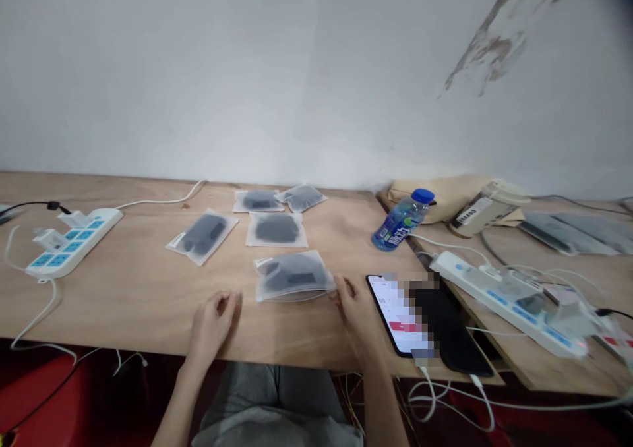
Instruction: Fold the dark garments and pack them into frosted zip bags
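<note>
My left hand [213, 322] rests on the wooden table [138, 289] near its front edge, fingers loosely curled, holding nothing that I can see. My right hand [353, 298] lies to the right, its fingers touching the right edge of a frosted plastic bag [293, 275] with a dark item inside. That bag looks like a small stack. Several more such bags lie further back: one at the left [202, 235], one in the middle [277, 229], two by the wall [258, 200] [302, 197].
A white and blue power strip [69, 242] with plugs sits at the left. Two phones [400, 312] [450, 328] on cables lie right of my right hand. A blue-capped bottle [403, 219] lies on its side. Another power strip [509, 298] and cables crowd the right.
</note>
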Demonstrator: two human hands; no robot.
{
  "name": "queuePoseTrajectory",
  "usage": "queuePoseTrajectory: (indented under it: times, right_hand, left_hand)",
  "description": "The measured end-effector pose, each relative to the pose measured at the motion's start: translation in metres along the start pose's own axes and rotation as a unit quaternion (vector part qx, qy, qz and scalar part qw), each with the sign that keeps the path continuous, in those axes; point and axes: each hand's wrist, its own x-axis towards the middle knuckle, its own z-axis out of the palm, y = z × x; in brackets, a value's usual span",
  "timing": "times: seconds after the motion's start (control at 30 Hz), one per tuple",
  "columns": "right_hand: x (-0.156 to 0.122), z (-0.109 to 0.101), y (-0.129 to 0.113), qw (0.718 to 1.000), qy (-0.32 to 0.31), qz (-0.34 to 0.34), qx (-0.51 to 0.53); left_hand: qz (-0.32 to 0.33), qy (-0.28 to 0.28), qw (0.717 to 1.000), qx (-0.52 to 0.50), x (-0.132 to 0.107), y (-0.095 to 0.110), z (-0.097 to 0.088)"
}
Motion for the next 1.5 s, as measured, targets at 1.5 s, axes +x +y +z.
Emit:
queuePoseTrajectory:
  times: [1.5]
  right_hand:
    - [-0.016, -0.003, 0.003, 0.996, -0.074, 0.047, 0.019]
  left_hand:
    - [0.051, 0.082, 0.948, 0.304, 0.004, -0.031, -0.034]
